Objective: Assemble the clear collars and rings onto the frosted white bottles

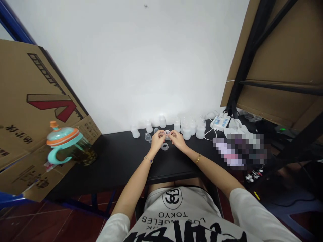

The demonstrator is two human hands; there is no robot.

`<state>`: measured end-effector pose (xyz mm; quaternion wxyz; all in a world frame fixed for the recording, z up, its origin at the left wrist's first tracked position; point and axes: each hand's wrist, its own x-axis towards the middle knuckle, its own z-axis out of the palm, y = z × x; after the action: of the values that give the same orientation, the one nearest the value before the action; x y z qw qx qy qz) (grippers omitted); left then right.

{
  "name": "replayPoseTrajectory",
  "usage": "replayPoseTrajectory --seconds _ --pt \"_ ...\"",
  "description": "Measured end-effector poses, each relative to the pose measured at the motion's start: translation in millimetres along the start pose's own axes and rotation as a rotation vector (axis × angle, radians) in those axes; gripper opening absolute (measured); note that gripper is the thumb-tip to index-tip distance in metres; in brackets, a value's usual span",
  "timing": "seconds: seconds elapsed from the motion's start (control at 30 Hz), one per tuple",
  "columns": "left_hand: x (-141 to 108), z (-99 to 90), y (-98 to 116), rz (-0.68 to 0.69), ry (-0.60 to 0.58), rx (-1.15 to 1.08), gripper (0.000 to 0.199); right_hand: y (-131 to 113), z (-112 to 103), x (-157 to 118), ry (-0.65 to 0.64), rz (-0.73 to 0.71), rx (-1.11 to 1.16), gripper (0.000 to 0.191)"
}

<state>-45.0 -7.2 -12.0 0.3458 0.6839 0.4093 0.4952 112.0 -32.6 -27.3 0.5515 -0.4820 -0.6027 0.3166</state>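
Note:
My left hand [157,139] and my right hand [178,139] meet above the black table, their fingertips closed on opposite sides of a clear bottle ring [167,132]. Just below them, a second clear ring [165,146] lies flat on the tabletop. Beside my left hand are small clear caps [148,136]. Behind, near the wall, stand separate frosted white bottles [163,121], one of them a wider-based bottle [135,132] at the left. To the right of my right hand is a cluster of similar bottles [186,131] with clear tops.
A turquoise-lidded jug [83,151] of dark liquid stands left on the black table [118,168], against a cardboard box [22,111]. At right are a power strip [220,121] with white cables and a blurred pile [232,153]. A white wall [161,60] rises behind.

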Motion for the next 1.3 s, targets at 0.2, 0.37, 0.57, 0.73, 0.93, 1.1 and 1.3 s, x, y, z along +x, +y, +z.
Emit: replayPoseTrajectory --seconds 0.2,0.37,0.57,0.73,0.93,1.1,1.3 --pt "1.1 0.8 -1.7 -0.003 0.004 -0.014 0.02 1.1 0.2 1.0 -0.009 -0.02 -0.017 0.031" --pt "2.6 0.9 -5.2 -0.006 0.003 -0.005 0.02 0.6 0.2 0.5 -0.014 -0.011 -0.012 0.029" --pt "2.8 -0.1 -3.6 0.005 0.006 0.047 0.016 2.0 0.4 0.7 -0.018 -0.016 0.004 0.027" --pt "-1.0 0.0 1.3 0.009 0.007 0.081 0.017 5.8 0.2 2.3 -0.017 -0.028 -0.004 0.027" --pt "-1.4 0.5 -2.0 0.037 0.001 0.093 0.022 8.0 -0.1 3.8 -0.013 -0.015 -0.024 0.025" --pt "-0.5 -0.1 -4.0 0.058 -0.007 0.093 0.023 6.8 -0.2 3.5 -0.017 -0.015 -0.01 0.025" --pt "-1.0 0.9 -2.7 0.062 0.006 0.097 0.018 7.9 -1.1 3.8 -0.02 -0.025 -0.008 0.027"
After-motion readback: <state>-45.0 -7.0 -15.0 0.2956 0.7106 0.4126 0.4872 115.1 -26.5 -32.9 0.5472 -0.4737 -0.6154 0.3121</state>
